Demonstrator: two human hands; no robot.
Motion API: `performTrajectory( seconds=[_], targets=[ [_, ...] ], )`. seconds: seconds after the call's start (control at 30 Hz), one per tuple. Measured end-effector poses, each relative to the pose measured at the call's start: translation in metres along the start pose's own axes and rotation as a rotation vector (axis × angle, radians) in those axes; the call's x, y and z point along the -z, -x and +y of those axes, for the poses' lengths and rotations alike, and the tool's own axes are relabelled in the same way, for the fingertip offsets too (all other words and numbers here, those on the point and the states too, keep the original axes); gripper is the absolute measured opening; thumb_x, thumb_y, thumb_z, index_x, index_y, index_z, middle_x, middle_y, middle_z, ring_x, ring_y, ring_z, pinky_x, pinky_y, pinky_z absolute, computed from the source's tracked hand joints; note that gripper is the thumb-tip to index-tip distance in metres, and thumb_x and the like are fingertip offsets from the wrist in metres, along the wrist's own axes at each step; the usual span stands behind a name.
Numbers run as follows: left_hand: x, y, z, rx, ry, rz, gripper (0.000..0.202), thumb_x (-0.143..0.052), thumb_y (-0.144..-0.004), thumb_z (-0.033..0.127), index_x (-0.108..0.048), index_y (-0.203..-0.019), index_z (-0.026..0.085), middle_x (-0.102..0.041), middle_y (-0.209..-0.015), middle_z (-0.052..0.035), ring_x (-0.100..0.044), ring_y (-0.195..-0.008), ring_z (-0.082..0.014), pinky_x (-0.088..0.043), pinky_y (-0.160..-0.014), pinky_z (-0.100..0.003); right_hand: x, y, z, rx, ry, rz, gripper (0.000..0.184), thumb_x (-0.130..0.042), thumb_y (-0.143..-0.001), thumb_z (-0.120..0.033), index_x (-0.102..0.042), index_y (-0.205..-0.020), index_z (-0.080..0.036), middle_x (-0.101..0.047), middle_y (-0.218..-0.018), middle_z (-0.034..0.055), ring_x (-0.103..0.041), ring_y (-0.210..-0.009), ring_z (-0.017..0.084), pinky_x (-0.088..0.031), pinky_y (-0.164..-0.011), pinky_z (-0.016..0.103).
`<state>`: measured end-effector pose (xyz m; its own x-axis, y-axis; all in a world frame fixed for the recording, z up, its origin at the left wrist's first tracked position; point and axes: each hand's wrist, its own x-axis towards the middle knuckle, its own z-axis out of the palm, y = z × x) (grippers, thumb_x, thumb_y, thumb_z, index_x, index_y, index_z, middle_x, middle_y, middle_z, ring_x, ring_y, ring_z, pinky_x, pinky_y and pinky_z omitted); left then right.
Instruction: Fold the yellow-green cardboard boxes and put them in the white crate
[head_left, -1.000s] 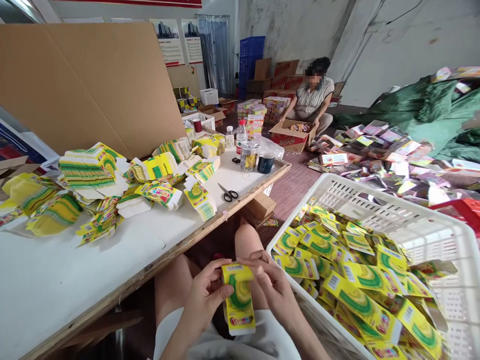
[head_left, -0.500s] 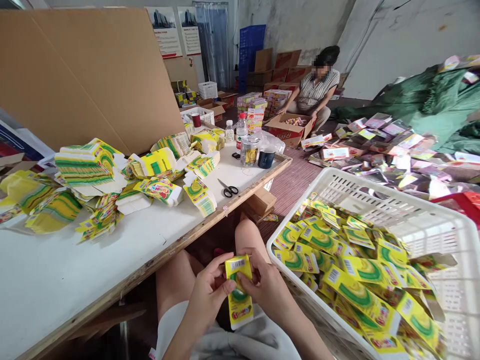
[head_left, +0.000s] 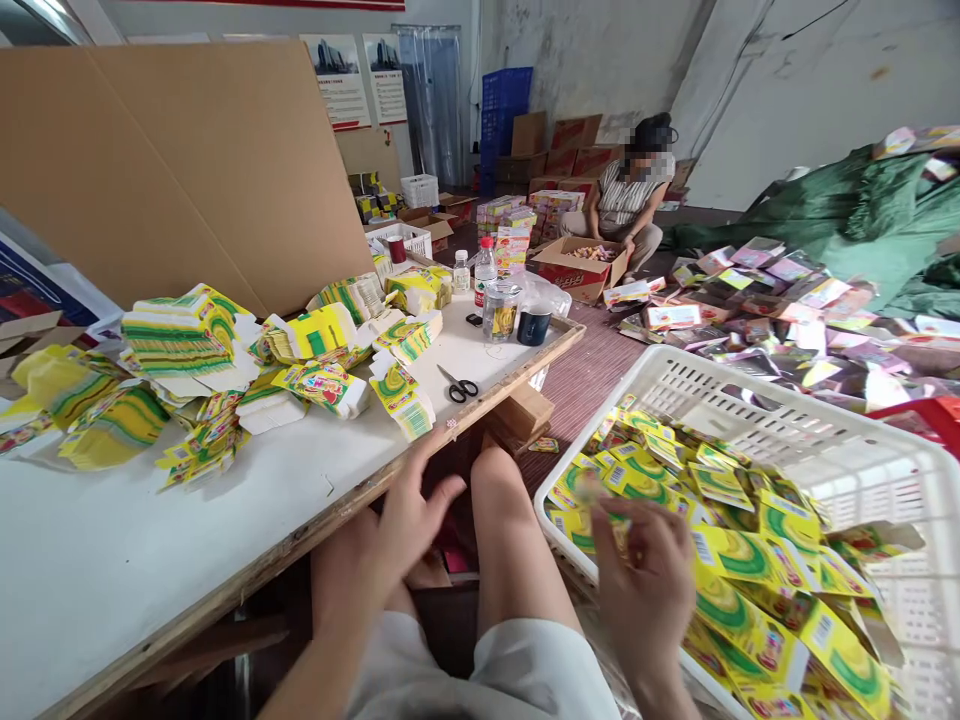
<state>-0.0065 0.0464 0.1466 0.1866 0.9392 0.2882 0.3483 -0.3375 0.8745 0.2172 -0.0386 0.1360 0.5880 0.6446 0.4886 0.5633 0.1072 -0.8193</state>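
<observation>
My left hand (head_left: 411, 525) is above my lap, just off the table's wooden front edge. Its thumb stands apart from the fingers, and nothing is in it. My right hand (head_left: 649, 565) is over the near left side of a white plastic basket (head_left: 885, 425), its fingers curled and smeared by motion. Whether a carton is between those fingertips I cannot make out. Many small yellow and green cartons (head_left: 739, 620) lie heaped in the basket. On the table, nearest my left hand, lies a flat yellow carton stack (head_left: 401, 395).
Bundles of flat cartons (head_left: 191, 335) cover the white table (head_left: 90, 560). Scissors (head_left: 459, 384), a dark mug (head_left: 533, 325), a jar (head_left: 500, 310) and a bottle (head_left: 485, 270) stand or lie near its right end. Beyond, a co-worker (head_left: 634, 200) sits by an open box (head_left: 577, 270).
Both hands held a yellow carton over my lap before. They have parted: my right hand moved right over the basket, my left moved up and left toward the table edge.
</observation>
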Motion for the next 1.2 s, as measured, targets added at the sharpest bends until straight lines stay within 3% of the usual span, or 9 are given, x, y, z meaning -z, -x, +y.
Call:
performTrajectory(
  seconds=[0.1,0.2,0.3,0.57,0.77,0.9,1.0,1.1,1.2],
  targets=[
    [0.034,-0.055,-0.020,-0.078,-0.421,0.192,0.075,-0.070,-0.086,0.030,-0.037,-0.149,0.009,-0.034,-0.160,-0.0226,-0.024,-0.151,-0.0335,-0.023,-0.123,-0.053,0.010,-0.006,0.001,0.068,0.132,0.069,0.031,-0.064,-0.089,-0.048,-0.068,-0.097,-0.019,-0.060,-0.101,0.0114,-0.049,-0.073,0.021,-0.043,-0.067,0.036],
    [0.054,-0.081,-0.036,-0.056,-0.476,0.120,0.052,-0.071,-0.083,0.026,-0.061,-0.132,0.010,-0.057,-0.143,-0.0216,-0.047,-0.139,-0.0368,-0.036,-0.116,-0.055,0.006,0.005,0.003,0.045,0.008,-0.102,0.026,-0.060,-0.091,-0.046,-0.067,-0.090,-0.021,-0.062,-0.093,0.0101,-0.053,-0.073,0.022,-0.043,-0.061,0.033],
    [0.060,-0.078,-0.043,-0.059,-0.477,0.076,0.025,-0.066,-0.087,0.026,-0.075,-0.109,0.020,-0.073,-0.125,-0.0125,-0.066,-0.120,-0.0322,-0.050,-0.105,-0.049,-0.006,0.021,0.005,-0.099,-0.112,-0.233,0.024,-0.060,-0.092,-0.045,-0.067,-0.090,-0.022,-0.065,-0.081,0.0066,-0.055,-0.066,0.020,-0.045,-0.058,0.032],
    [0.047,-0.014,-0.014,-0.194,-0.412,0.268,0.030,-0.050,-0.098,0.027,-0.077,-0.109,0.019,-0.075,-0.121,-0.0116,-0.069,-0.117,-0.0288,-0.051,-0.108,-0.045,-0.033,0.025,-0.026,-0.444,-0.553,-0.450,0.047,-0.058,-0.087,-0.064,-0.076,-0.089,-0.020,-0.072,-0.073,0.0067,-0.060,-0.061,0.019,-0.049,-0.055,0.030],
    [0.001,0.066,0.000,-0.439,-0.161,-0.250,0.037,-0.057,-0.093,0.008,-0.069,-0.124,0.025,-0.074,-0.122,-0.0069,-0.068,-0.118,-0.0276,-0.057,-0.103,-0.043,-0.043,0.020,-0.030,-0.614,-0.747,-0.462,0.039,-0.081,-0.070,-0.057,-0.078,-0.086,-0.021,-0.076,-0.079,0.0058,-0.058,-0.055,0.016,-0.043,-0.045,0.026],
    [-0.014,0.077,0.001,-0.308,0.099,-0.134,0.035,-0.063,-0.092,0.020,-0.069,-0.125,0.029,-0.069,-0.132,-0.0071,-0.059,-0.129,-0.0303,-0.051,-0.109,-0.049,-0.037,0.026,-0.022,-0.640,-0.721,-0.377,0.036,-0.085,-0.067,-0.050,-0.076,-0.088,-0.022,-0.078,-0.084,0.0060,-0.065,-0.065,0.020,-0.051,-0.052,0.027],
    [-0.018,0.069,0.008,0.012,0.448,0.077,0.046,-0.067,-0.090,0.040,-0.063,-0.134,0.030,-0.060,-0.144,-0.0092,-0.052,-0.136,-0.0324,-0.044,-0.114,-0.049,-0.033,0.031,-0.022,-0.661,-0.730,-0.385,0.036,-0.086,-0.068,-0.049,-0.075,-0.090,-0.022,-0.078,-0.083,0.0068,-0.069,-0.071,0.022,-0.057,-0.063,0.032],
    [-0.018,0.057,0.016,0.411,0.800,-0.117,0.059,-0.069,-0.083,0.056,-0.066,-0.131,0.022,-0.070,-0.129,-0.0150,-0.063,-0.123,-0.0360,-0.051,-0.104,-0.049,-0.033,0.035,-0.025,-0.670,-0.775,-0.486,0.034,-0.085,-0.069,-0.049,-0.075,-0.087,-0.022,-0.078,-0.081,0.0072,-0.069,-0.069,0.023,-0.059,-0.067,0.036],
    [-0.017,0.053,0.020,0.556,0.987,-0.363,0.070,-0.076,-0.072,0.063,-0.071,-0.123,0.016,-0.075,-0.115,-0.0173,-0.069,-0.109,-0.0375,-0.055,-0.094,-0.047,-0.035,0.039,-0.026,-0.681,-0.796,-0.584,0.033,-0.084,-0.070,-0.050,-0.075,-0.085,-0.022,-0.077,-0.082,0.0077,-0.071,-0.071,0.024,-0.059,-0.067,0.036]
  ],
)
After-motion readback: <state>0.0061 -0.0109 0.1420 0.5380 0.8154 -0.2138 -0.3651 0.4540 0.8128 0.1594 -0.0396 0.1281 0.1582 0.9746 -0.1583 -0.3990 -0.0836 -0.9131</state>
